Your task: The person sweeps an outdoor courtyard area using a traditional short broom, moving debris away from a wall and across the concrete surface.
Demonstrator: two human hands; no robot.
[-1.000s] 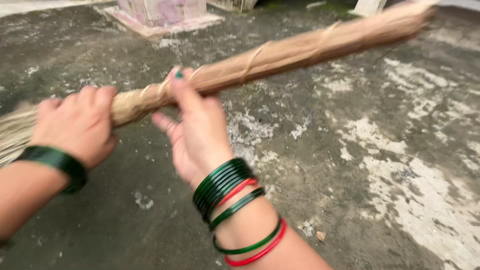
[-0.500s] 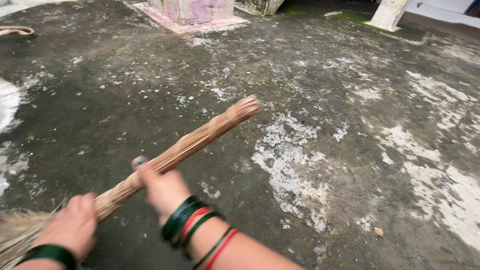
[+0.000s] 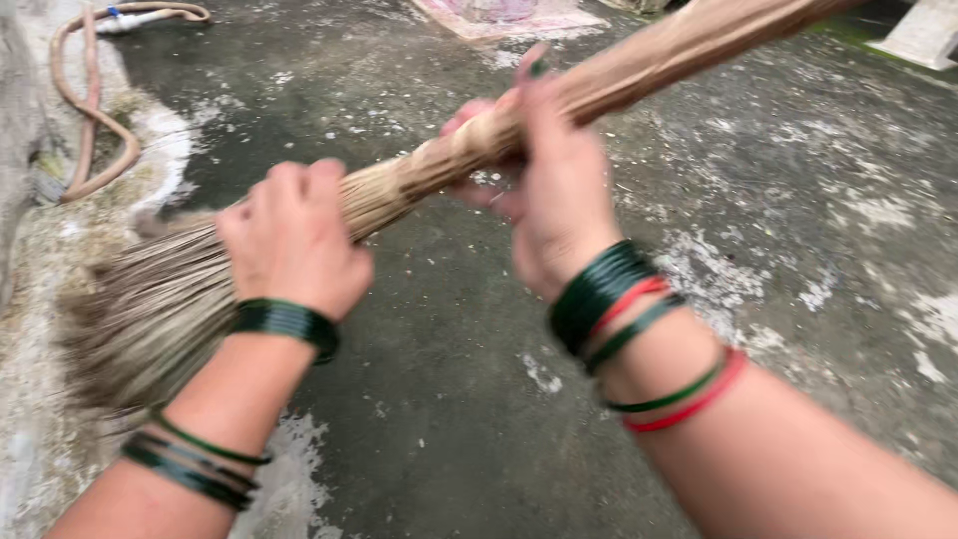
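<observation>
Both hands hold a stick broom (image 3: 639, 62) made of thin tan stalks bound together, slanting from upper right to lower left. My left hand (image 3: 292, 240) is closed around the bundle where the stalks begin to fan out into the loose brush end (image 3: 150, 309). My right hand (image 3: 549, 180) grips the bound handle higher up, with one finger raised. Green bangles ring my left wrist; green and red bangles ring my right wrist and forearm. The view is motion-blurred.
The ground is dark, damp concrete (image 3: 798, 200) with pale flaking patches. A tan hose (image 3: 85, 110) curls at the upper left beside a rough light edge. A pinkish pedestal base (image 3: 509, 15) and a white block (image 3: 923, 35) stand at the top.
The view has swung left, bringing the hose into sight. Both hands have risen with the broom, and its handle end now points up past the frame's top right.
</observation>
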